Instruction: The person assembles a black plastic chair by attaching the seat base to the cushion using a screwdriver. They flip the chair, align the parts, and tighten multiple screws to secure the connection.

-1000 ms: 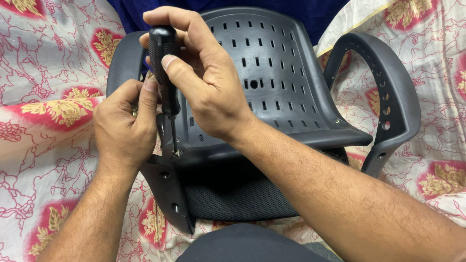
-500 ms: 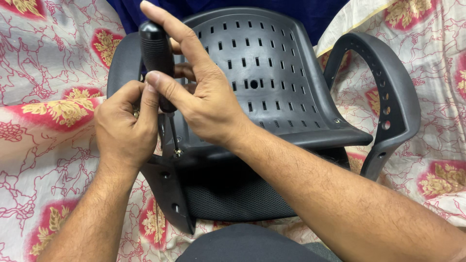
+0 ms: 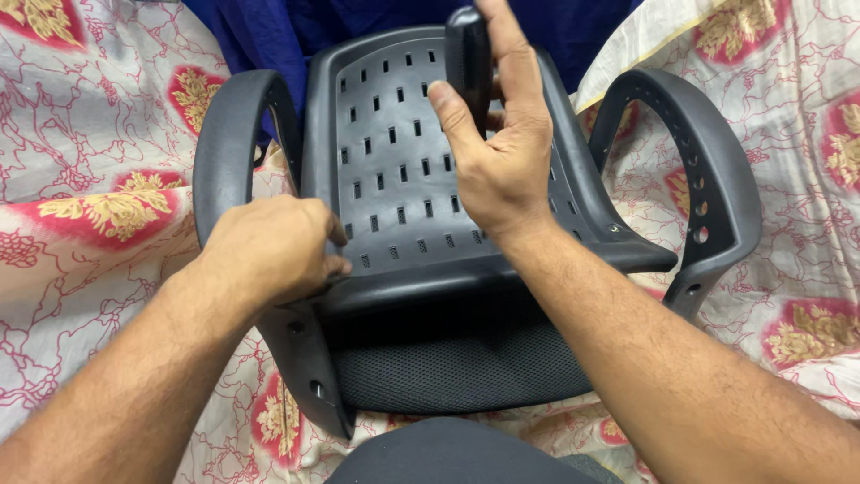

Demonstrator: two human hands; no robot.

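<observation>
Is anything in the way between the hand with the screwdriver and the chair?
Nothing visible. The right hand holds the black screwdriver above the chair's slotted plastic shell, with only open space between. The left hand rests at the shell's left edge.

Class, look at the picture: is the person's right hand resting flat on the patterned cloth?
No. The right hand is raised above the black chair back, gripping a black tool handle, clear of the patterned cloth.

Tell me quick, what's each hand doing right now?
Left hand: closed, gripping the chair at its armrest joint.
Right hand: holding the black screwdriver handle.
</observation>
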